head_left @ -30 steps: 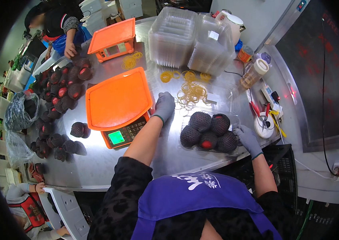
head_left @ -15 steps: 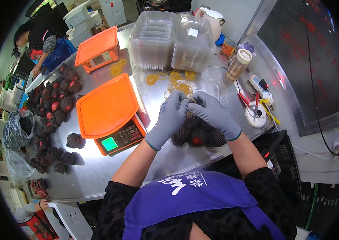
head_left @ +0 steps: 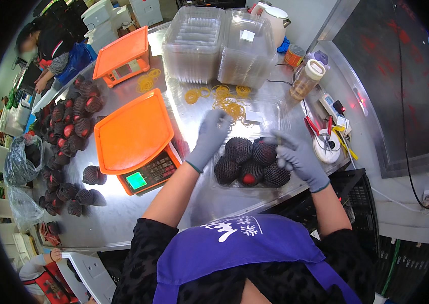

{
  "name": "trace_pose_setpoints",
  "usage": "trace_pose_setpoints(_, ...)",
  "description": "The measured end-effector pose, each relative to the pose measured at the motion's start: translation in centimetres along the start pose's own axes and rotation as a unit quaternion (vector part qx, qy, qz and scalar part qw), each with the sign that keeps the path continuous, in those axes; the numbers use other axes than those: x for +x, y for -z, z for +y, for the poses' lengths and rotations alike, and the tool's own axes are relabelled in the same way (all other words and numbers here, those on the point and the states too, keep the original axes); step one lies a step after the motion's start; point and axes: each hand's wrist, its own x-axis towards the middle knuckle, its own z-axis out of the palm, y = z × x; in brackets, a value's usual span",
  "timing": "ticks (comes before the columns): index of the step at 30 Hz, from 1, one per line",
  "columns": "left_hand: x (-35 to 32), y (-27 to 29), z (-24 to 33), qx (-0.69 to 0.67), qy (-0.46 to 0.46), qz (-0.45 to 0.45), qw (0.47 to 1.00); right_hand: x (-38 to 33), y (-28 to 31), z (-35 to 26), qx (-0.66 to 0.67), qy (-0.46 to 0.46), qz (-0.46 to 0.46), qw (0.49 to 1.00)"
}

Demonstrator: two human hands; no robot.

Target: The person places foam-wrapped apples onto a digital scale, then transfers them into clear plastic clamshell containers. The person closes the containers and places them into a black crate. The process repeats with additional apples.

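A clear plastic clamshell tray [head_left: 218, 183] sits on the near edge of the steel table [head_left: 123, 223], holding 5 dark fruits in black foam netting [head_left: 238, 149] — one shows a red patch. The left hand [head_left: 209, 136], in a grey glove, hovers at the tray's far left corner with its fingers curled loosely, grasping nothing that can be made out. The right hand [head_left: 298, 156], also gloved, is at the tray's right side with fingers bent; whether it pinches anything cannot be told. Just beyond the tray lie yellow rubber bands [head_left: 227, 104], and farther back stand stacks of empty clear trays [head_left: 194, 43]. Left of the tray sits an orange scale [head_left: 136, 139]; a second orange scale [head_left: 123, 55] lies far left. More netted fruits [head_left: 72, 121] crowd the table's left side — another person [head_left: 52, 48] works at the far left.
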Motion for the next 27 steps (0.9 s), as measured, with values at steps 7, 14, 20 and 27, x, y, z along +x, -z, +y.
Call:
trace_pose_setpoints(7,3.2,-0.6,-7.3,-0.34,0.376,-0.112,0.855,-2.4,6.8,7.5,-0.295,-0.121,0.159,0.934)
trace_pose_setpoints(14,2.6,1.8,-0.7,-0.337,0.293,-0.116,0.887,-3.9,6.8,10.8,-0.077,-0.204,0.098,0.971)
trace_pose_setpoints(20,-3.8,4.9,-0.6,0.18,-0.116,-0.2,0.956,-6.3,7.4,7.8,0.075,-0.208,0.059,0.974)
trace_pose_setpoints(27,-15.2,5.6,0.0,-0.286,0.323,-0.096,0.897,-6.8,2.6,5.7,-0.111,-0.184,-0.043,0.976)
